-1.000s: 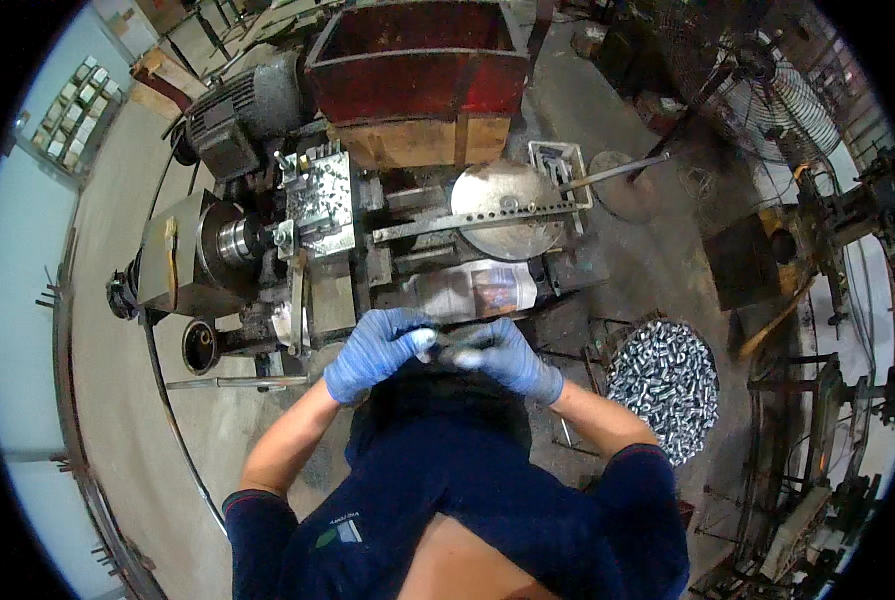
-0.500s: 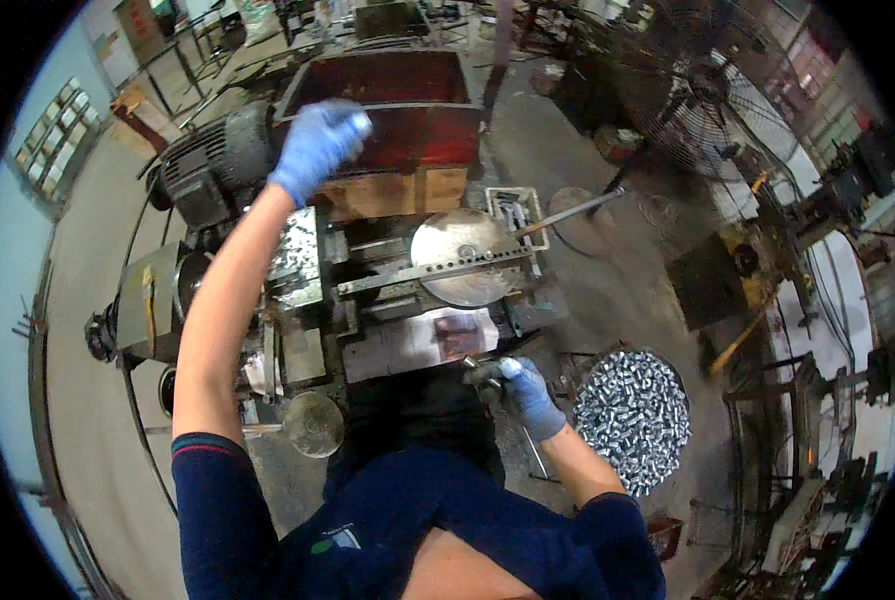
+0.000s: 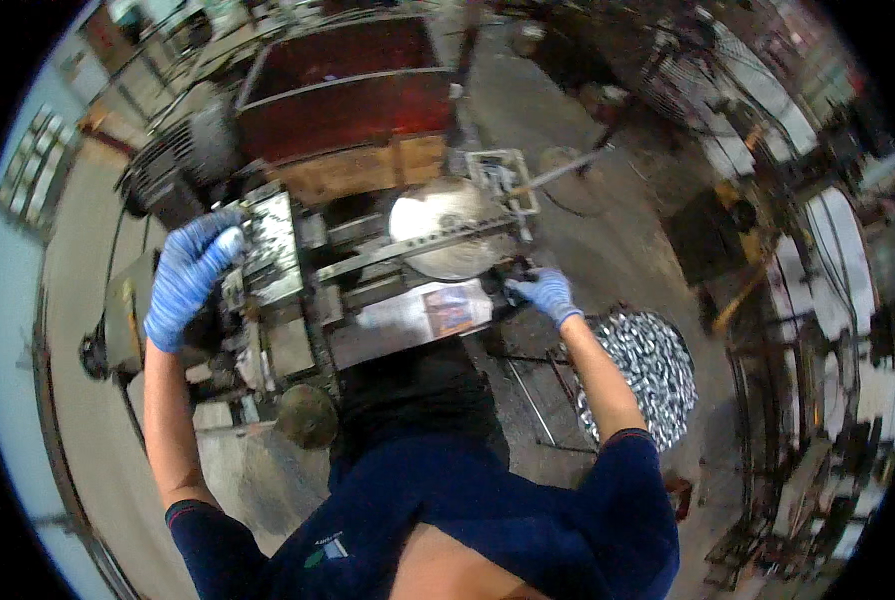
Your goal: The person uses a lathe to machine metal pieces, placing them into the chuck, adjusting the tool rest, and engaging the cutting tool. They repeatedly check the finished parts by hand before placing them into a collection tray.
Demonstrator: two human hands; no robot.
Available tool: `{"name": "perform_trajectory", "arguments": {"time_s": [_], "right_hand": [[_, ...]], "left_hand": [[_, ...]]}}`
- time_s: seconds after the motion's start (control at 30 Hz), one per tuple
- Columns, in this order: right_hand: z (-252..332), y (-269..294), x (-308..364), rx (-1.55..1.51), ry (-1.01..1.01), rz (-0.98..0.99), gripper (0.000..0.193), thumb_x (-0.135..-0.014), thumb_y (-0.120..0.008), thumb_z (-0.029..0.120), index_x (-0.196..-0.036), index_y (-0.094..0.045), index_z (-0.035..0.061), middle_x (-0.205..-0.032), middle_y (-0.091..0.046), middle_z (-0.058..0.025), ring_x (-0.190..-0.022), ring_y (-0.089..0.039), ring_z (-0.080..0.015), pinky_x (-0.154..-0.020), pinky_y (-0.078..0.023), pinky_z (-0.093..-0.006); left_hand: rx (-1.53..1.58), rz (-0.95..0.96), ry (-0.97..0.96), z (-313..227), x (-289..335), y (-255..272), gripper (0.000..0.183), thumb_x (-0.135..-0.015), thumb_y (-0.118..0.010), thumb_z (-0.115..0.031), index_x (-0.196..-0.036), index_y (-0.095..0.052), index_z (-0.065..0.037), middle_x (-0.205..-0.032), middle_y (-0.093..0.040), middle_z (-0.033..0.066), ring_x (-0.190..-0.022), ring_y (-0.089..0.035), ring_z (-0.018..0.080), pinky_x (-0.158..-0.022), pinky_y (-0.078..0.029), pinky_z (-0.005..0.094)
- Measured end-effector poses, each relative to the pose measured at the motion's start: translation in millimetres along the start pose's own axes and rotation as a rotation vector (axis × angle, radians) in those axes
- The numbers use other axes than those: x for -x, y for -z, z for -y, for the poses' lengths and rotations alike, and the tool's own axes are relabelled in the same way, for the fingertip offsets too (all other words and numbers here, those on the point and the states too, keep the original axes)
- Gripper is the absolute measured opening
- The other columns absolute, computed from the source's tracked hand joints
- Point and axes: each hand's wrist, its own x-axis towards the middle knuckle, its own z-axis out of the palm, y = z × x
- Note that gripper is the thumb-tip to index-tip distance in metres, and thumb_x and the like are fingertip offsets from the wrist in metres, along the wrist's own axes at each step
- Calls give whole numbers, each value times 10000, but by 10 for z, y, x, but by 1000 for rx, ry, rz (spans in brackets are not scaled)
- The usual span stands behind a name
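My left hand (image 3: 193,275), in a blue-striped glove, is over the left side of the machine, beside a metal tray (image 3: 271,245) strewn with small shiny bits. Its fingers curl together with the thumb; what they hold, if anything, is hidden. My right hand (image 3: 546,293), gloved alike, closes round a dark handle (image 3: 516,285) at the machine's right front corner; blur hides the handle's exact shape. Between my hands lie a round metal disc (image 3: 438,245) and a perforated metal bar (image 3: 413,245) crossing it. A flat plate with a paper sheet (image 3: 453,308) on it is nearest me.
A red bin (image 3: 343,115) stands behind the machine, with a motor (image 3: 183,160) to its left. At right, a round container heaped with small metal cylinders (image 3: 643,370) sits low. A long lever (image 3: 568,172) and a small crate (image 3: 503,170) flank the disc. A fan (image 3: 683,80) stands farther off.
My left hand has come down from in front of the red bin to the machine's left side. My right hand has moved forward with the handle. The whole view has shifted slightly.
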Motion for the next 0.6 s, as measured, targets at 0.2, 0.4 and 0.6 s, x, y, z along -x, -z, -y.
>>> {"name": "perform_trajectory", "arguments": {"time_s": [0.2,0.4,0.6], "right_hand": [[86,38,-167,71,85,26,580,-671,-669,472,-1077,-612,62,-1017,-630,-155,-967,-591,-287,-868,-442,-342],[-239,55,336,-271,65,-201,438,-734,-665,399,-913,-658,-1,-888,-657,-155,-807,-631,-262,-744,-472,-327],[-896,371,1064,-532,-179,-409,409,-738,-712,320,-935,-646,-32,-836,-671,-126,-758,-624,-191,-697,-483,-296]], "left_hand": [[-19,-174,185,299,1003,120,338,-855,-586,-186,-1111,-572,35,-934,-640,63,-819,-554,94,-748,-449,242],[-280,-256,258,1221,1593,-7,283,-864,-545,-135,-1085,-586,38,-983,-637,105,-851,-570,139,-777,-440,265],[-278,-269,422,2609,1987,-187,271,-873,-562,-204,-983,-621,36,-755,-636,74,-633,-550,140,-604,-454,278]]}}
